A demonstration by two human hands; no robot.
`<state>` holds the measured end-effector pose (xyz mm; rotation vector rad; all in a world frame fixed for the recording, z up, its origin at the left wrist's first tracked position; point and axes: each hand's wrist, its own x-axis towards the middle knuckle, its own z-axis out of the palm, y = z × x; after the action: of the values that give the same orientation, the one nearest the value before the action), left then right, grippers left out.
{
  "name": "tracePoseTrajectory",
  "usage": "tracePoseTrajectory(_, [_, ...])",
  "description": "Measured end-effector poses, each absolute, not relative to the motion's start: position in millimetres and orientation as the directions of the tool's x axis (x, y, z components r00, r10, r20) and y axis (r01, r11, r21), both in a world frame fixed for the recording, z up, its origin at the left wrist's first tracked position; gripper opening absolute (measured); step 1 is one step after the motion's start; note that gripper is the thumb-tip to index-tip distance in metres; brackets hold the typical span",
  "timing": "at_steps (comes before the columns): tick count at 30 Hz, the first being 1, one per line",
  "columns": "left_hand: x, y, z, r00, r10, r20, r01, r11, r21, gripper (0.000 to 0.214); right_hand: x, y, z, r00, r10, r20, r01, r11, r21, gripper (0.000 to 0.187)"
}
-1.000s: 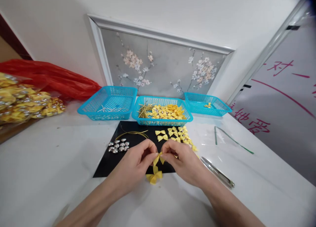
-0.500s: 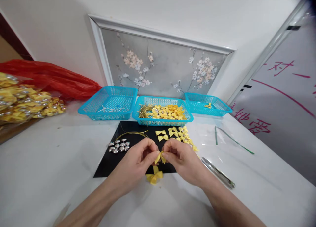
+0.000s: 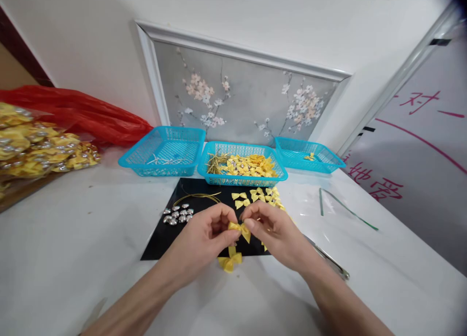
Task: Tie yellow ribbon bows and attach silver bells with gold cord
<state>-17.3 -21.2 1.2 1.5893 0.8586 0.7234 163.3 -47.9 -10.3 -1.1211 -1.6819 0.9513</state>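
Note:
My left hand [image 3: 204,241] and my right hand [image 3: 275,233] meet over the front edge of a black mat [image 3: 164,238], both pinching one small yellow ribbon bow [image 3: 240,229] between thumb and fingertips. A second yellow bow [image 3: 229,262] lies on the table just below it. Behind my right hand, several more yellow bows [image 3: 260,197] are spread on the mat. A cluster of silver heart-shaped beads [image 3: 178,214] and a loop of gold wire [image 3: 197,196] lie on the mat's left part.
Three blue baskets stand at the back: the left one [image 3: 164,151] nearly bare, the middle one [image 3: 242,165] full of yellow bows, the right one [image 3: 308,156] holding one bow. Metal tweezers [image 3: 330,262] lie right of my hand. Bagged bows [image 3: 40,148] and red plastic [image 3: 83,114] sit far left.
The bow between my fingers has turned from hanging edge-on to spread flat and facing up. My hands shifted slightly; the view moved a little to the left.

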Motion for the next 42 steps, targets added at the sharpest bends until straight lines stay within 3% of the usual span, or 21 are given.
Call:
tracePoseTrajectory(7, [-15, -22, -5, 0.497, 0.862, 0.101, 0.291, -0.275, 0.916, 0.005, 153, -50, -7, -0.160, 0.898, 0.410, 0.463, 0.435, -0.772, 0.014])
tracePoseTrajectory(12, [-13, -25, -2, 0.505, 0.854, 0.129, 0.377, -0.353, 0.857, 0.008, 152, -51, -9, -0.202, 0.908, 0.368, 0.501, 0.418, -0.757, 0.017])
tracePoseTrajectory(15, [-13, -26, -1, 0.521, 0.847, 0.110, 0.394, -0.352, 0.849, 0.013, 152, -51, -10, -0.194, 0.945, 0.265, 0.434, 0.325, -0.840, 0.014])
tracePoseTrajectory(19, [-13, -28, -3, 0.529, 0.845, 0.079, 0.381, -0.320, 0.868, 0.014, 149, -49, -12, -0.179, 0.983, 0.036, 0.244, 0.080, -0.967, 0.013])
tracePoseTrajectory(22, [-13, -28, -5, 0.539, 0.840, 0.056, 0.361, -0.291, 0.886, 0.011, 146, -48, -14, -0.159, 0.986, -0.041, 0.151, -0.016, -0.988, 0.017])
tracePoseTrajectory(26, [-12, -26, -4, 0.541, 0.840, 0.028, 0.226, -0.177, 0.958, 0.011, 148, -49, -12, -0.150, 0.988, -0.045, 0.065, -0.036, -0.997, 0.025])
tracePoseTrajectory(30, [-14, -23, 5, 0.509, 0.860, -0.036, 0.098, -0.016, 0.995, 0.024, 158, -49, -4, -0.162, 0.987, -0.014, -0.075, -0.027, -0.997, 0.035])
tracePoseTrajectory(42, [-17, -21, 12, 0.437, 0.896, -0.078, -0.025, 0.099, 0.995, 0.021, 155, -49, 1, -0.120, 0.993, -0.004, 0.090, 0.007, -0.996, 0.035])
